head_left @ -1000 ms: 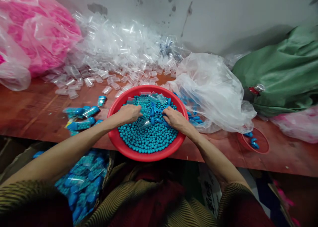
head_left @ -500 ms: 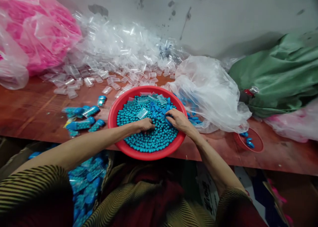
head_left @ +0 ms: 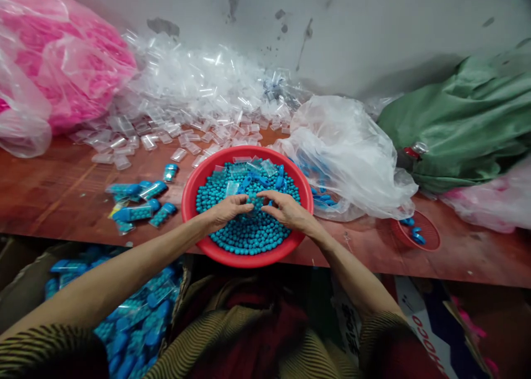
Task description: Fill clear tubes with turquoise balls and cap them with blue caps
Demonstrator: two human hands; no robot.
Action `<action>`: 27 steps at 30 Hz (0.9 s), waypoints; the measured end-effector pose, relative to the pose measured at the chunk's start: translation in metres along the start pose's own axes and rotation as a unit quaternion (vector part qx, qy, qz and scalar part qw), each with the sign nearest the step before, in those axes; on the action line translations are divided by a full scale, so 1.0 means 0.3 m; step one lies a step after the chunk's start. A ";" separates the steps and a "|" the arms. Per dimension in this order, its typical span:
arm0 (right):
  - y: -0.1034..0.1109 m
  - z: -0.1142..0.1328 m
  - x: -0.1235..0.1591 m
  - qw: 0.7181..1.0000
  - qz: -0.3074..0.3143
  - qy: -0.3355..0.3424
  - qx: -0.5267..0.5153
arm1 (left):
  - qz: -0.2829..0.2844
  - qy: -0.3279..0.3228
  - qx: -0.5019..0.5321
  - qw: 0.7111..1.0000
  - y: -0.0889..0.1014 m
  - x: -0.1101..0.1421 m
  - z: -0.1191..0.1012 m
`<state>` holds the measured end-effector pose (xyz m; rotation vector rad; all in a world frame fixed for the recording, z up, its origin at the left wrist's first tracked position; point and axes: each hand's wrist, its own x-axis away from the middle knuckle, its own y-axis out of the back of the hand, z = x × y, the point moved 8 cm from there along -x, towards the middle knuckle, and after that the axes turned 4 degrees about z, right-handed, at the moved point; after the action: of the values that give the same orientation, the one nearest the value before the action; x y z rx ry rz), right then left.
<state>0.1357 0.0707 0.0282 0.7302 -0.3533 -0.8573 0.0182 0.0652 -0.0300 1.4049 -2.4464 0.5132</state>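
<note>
Red basin (head_left: 249,259) at frame centre contains blue beads (head_left: 244,238). Left hand (head_left: 226,210) and right hand (head_left: 292,210) face each other above the beads; whether either grips anything cannot be determined.

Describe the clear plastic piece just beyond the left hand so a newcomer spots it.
On the reddish table, find the large red basin of blue beads. Inside, just beyond the left hand, a clear, squarish plastic piece lies on the beads. The other clear pieces lying there are nearer the far rim; this one is closer to the middle.
</note>
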 end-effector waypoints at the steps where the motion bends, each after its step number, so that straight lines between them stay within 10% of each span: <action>1: -0.015 0.009 -0.004 1.000 0.007 0.006 -0.020 | -0.003 -0.017 -0.019 1.000 -0.002 0.004 -0.008; 10: -0.169 -0.008 0.045 0.979 0.200 0.004 0.025 | -0.036 -0.039 -0.372 0.927 -0.030 0.060 -0.012; 17: -0.009 -0.044 -0.040 0.934 0.038 -0.145 0.324 | -0.053 0.080 -0.060 0.994 0.016 0.074 0.053; 27: 0.044 -0.063 -0.107 0.910 0.025 -0.161 0.382 | -0.019 0.030 0.068 0.997 -0.006 0.111 0.024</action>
<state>0.1338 0.1099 0.0243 1.2972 -1.0350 -0.7827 0.0030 0.0357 -0.0227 1.4639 -2.3718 0.7131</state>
